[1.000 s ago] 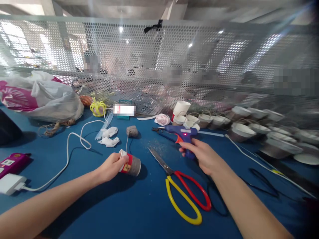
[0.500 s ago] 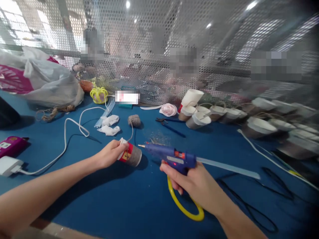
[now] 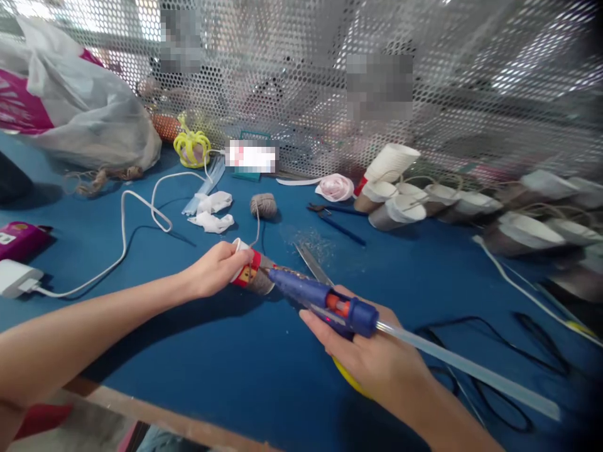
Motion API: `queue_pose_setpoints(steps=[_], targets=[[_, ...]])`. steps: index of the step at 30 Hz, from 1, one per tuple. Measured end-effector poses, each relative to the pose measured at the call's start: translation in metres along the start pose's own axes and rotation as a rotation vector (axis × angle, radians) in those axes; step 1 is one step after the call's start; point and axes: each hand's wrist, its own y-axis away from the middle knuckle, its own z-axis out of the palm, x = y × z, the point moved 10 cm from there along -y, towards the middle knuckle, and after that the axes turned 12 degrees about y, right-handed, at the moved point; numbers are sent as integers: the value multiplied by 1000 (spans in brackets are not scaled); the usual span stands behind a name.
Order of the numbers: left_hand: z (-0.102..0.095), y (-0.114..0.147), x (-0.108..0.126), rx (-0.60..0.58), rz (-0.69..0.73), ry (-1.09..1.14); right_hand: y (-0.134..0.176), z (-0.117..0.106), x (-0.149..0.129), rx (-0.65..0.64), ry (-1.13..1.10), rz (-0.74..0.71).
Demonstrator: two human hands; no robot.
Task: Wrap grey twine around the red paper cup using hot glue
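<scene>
My left hand (image 3: 219,269) is closed round the rim end of a paper cup (image 3: 245,276), red and yellow, its lower part wrapped in grey-brown twine. From the cup a strand leads back to a small twine ball (image 3: 264,205). In my right hand (image 3: 362,351) is a blue hot glue gun (image 3: 313,295), a long clear glue stick (image 3: 471,364) poking out behind. The gun's nozzle is at the cup's side; whether it touches, I cannot tell. Partly hidden beneath the gun and right hand are yellow-handled scissors (image 3: 313,263).
Blue pliers (image 3: 336,224) and a pink roll (image 3: 334,187) lie beyond the gun. Several twine-wrapped cups (image 3: 398,212) stand at the right, before a perforated metal screen (image 3: 301,81). A white cable (image 3: 125,232) crosses the left; black cord (image 3: 499,345) loops at the right.
The glue gun's nozzle has come from a gap beside the cup to the cup's side. The scissors' blade has come into view behind the gun. My head view has tilted down.
</scene>
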Motion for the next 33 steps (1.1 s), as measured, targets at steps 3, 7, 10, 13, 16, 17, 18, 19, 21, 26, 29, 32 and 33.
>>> queue_pose_setpoints(steps=[3,7,10,13,16,17,18,19,21,26,29,32,33], targets=[[2,0,3,-11,0,23,2,5,-1,-17,-19,-14],[0,1,4,28,-9,3,2,7,-9,-56,-51,-33],[-1,0,3,38,-20,15,1,3,-14,-50,-60,-51],[-3,-1,0,55,-27,-3,0,1,-15,-54,-57,-51],[-4,-2,-2,52,-28,-4,2,5,-17,-82,-43,-69],[-3,-2,-2,47,-29,3,3,6,-17,-79,-26,-70],[-3,-2,-1,44,-32,10,3,6,-17,-72,-3,-69],[-2,-2,-1,44,-36,19,4,6,-17,-56,24,-67],[-3,-2,0,54,-44,30,6,4,-20,-17,79,-84],[-5,-2,0,74,-49,3,8,7,-23,-18,140,-105],[-4,-2,-1,65,-39,-1,8,7,-20,-24,119,-86],[-3,-1,-2,44,-28,-2,7,5,-19,-14,90,-112],[-2,-1,-2,36,-20,-6,7,4,-19,-9,86,-120]])
